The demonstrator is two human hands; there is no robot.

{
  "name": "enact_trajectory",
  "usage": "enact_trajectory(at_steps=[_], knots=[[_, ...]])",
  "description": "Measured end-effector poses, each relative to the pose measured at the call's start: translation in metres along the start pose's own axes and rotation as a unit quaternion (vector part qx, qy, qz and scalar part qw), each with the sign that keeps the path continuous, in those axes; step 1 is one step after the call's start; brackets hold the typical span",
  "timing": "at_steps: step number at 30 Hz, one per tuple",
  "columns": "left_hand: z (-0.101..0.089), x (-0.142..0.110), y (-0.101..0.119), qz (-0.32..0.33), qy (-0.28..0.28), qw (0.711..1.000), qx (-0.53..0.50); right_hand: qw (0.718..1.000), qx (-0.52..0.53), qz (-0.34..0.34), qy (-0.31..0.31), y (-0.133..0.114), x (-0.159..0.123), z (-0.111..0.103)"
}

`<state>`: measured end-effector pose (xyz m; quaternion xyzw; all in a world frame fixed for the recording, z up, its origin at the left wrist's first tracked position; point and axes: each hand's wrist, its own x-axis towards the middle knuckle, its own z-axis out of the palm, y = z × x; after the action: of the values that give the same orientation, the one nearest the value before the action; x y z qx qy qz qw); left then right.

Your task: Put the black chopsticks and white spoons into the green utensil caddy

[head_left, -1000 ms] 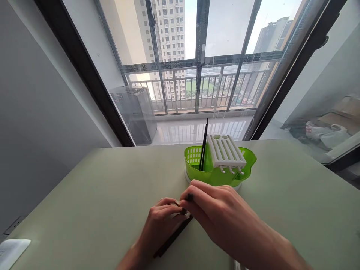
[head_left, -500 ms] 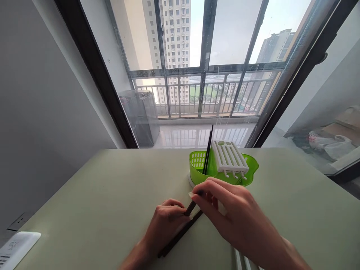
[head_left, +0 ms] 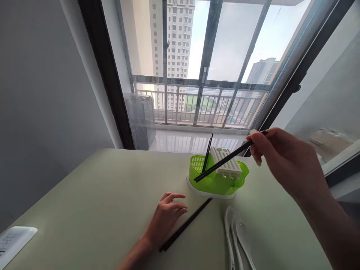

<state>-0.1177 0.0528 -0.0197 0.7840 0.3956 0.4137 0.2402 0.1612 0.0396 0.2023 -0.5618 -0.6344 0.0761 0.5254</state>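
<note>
R hand (head_left: 292, 161) holding blk chopsticks (head_left: 225, 160)

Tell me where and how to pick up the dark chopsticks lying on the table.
Grip the chopsticks around mid-length, from above, thumb and fingers pinching across both. They lie flat and slanted, nearly side by side, so a pinch across their length should gather them and probably keep them level. The left hand, open just beside them, looks well placed.

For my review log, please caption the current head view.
Right hand raises black chopsticks before a green holder; left hand rests near another pair.
</note>
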Motion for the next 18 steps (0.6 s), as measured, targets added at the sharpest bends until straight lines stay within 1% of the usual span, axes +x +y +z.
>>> enact_trajectory(at_steps=[1,3,6,7,9,12,15,18], knots=[[0.0,-0.001,0.0,-0.009,-0.002,1.0,-0.004,1.0,-0.01,-0.008,0.018,-0.002,0.008,-0.003],[0.0,-0.001,-0.001,-0.026,0.0,1.0,-0.015,0.999,-0.032,-0.021,0.032,-0.001,0.024,-0.002],[0.0,-0.002,-0.002,-0.043,0.007,0.998,-0.039,0.997,-0.072,-0.035,0.016,0.013,0.043,0.013],[-0.001,-0.001,-0.002,-0.049,0.006,0.998,-0.047,0.996,-0.08,-0.039,0.0,0.019,0.048,0.021],[-0.002,-0.001,-0.002,-0.064,0.0,0.996,-0.055,0.994,-0.086,-0.044,-0.058,0.034,0.057,0.038],[-0.005,-0.002,0.001,-0.083,-0.015,0.995,-0.046,0.989,-0.057,-0.023,-0.134,0.057,0.067,0.06],[-0.005,-0.003,0.005,-0.086,-0.03,0.995,-0.032,0.983,-0.041,-0.004,-0.177,0.072,0.072,0.077],[-0.004,-0.003,0.007,-0.071,-0.041,0.996,-0.023,0.976,-0.068,-0.004,-0.208,0.079,0.073,0.087]])
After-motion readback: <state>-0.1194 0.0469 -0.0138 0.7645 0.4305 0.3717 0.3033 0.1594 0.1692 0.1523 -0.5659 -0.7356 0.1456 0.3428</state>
